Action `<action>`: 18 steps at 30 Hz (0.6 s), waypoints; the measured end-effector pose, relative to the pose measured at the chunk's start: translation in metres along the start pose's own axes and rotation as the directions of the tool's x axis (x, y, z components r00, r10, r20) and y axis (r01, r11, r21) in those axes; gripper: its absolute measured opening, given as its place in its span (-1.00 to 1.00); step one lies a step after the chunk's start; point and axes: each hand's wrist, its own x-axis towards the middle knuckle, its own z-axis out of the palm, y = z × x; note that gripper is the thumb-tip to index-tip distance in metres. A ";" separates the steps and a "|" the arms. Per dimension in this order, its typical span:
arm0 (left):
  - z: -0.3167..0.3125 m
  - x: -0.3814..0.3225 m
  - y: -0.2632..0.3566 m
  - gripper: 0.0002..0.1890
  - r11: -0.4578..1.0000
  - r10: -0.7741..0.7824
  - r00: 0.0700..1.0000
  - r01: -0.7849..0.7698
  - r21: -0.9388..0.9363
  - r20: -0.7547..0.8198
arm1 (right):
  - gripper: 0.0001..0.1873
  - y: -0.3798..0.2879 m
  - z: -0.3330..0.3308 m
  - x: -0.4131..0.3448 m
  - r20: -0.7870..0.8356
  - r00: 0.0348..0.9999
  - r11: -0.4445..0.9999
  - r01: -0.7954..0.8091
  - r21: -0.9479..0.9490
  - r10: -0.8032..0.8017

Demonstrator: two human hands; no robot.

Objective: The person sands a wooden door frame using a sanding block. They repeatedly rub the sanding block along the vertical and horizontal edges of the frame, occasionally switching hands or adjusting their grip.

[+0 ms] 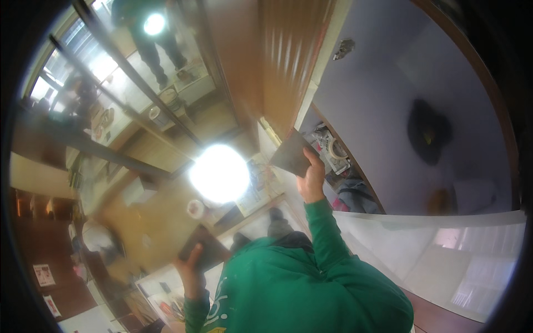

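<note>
My right hand holds a flat, dark brown rectangular piece, its thumb across the face. That piece is beside the lower end of a pale edge strip along a brown wood-look panel; I cannot tell if they touch. Lower down at the left, my left hand grips a second dark brown piece, thumb on top. This one is close to the front of my green sweatshirt. The material of both pieces is unclear.
A bright light glare hides part of the middle. An opening at the right holds a tape roll and cloth. Dark bars cross the upper left, with a person's legs beyond. A white pot stands below.
</note>
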 end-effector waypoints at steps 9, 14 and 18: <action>0.130 0.024 0.054 -0.63 0.905 -0.083 0.904 0.245 -0.348 0.420 | -0.61 -0.044 0.071 -0.166 0.256 0.955 0.974 0.189 -0.125 -0.153; 0.149 0.019 0.050 -0.66 0.954 -0.023 0.885 0.157 -0.253 0.464 | -0.64 -0.031 0.081 -0.202 0.319 0.886 0.787 0.451 -0.421 -0.337; 0.145 0.017 0.061 -0.64 0.959 -0.007 0.877 0.143 -0.246 0.481 | -0.63 -0.042 0.068 -0.210 0.598 0.692 0.281 0.716 -0.639 -0.404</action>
